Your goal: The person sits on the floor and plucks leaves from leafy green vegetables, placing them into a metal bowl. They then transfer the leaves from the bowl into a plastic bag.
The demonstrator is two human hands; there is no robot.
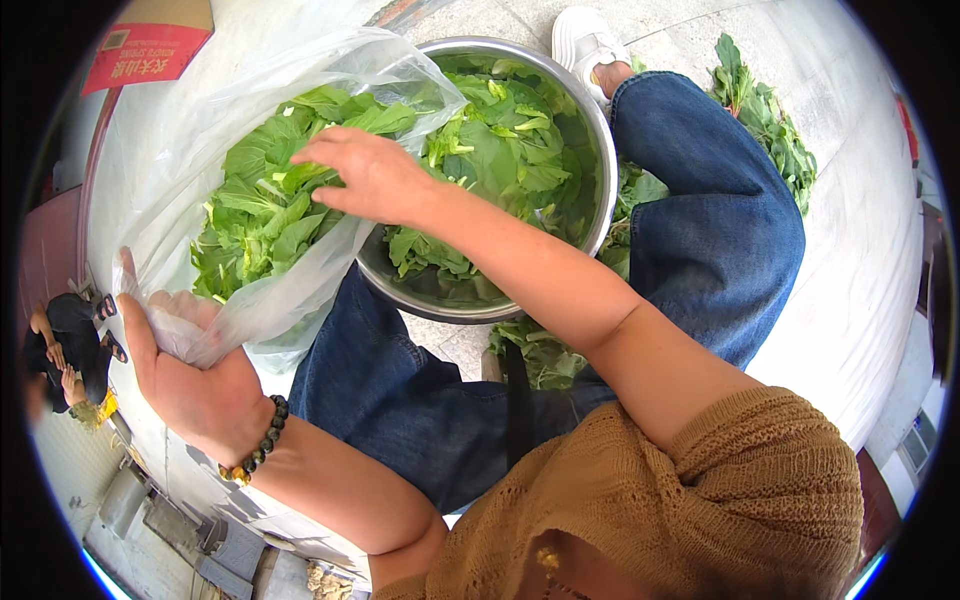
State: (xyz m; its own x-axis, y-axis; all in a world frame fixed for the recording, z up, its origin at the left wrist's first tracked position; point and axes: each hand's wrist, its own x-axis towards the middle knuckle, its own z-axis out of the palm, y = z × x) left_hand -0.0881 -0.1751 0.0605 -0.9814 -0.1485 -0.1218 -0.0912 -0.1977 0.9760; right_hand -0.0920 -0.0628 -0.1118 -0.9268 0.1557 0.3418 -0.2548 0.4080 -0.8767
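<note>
My left hand (199, 379), with a dark beaded bracelet at the wrist, grips the rim of a clear plastic bag (281, 307). Leafy greens (259, 217) fill much of the bag. Over its mouth reaches my right hand (367, 176), thumb and fingers apart, at the top of the greens; whether a leaf is pinched there is hard to tell. Beside the bag, under my right forearm, stands a round stainless steel basin (609, 176) holding more greens (517, 150). The bag's edge overlaps the basin's left side.
Loose greens (776, 142) lie on the floor beyond my bent knee, and others (544, 356) lie between my legs. A red and brown cardboard box (150, 52) is at the upper left. Another person in dark clothes (71, 337) sits at the far left.
</note>
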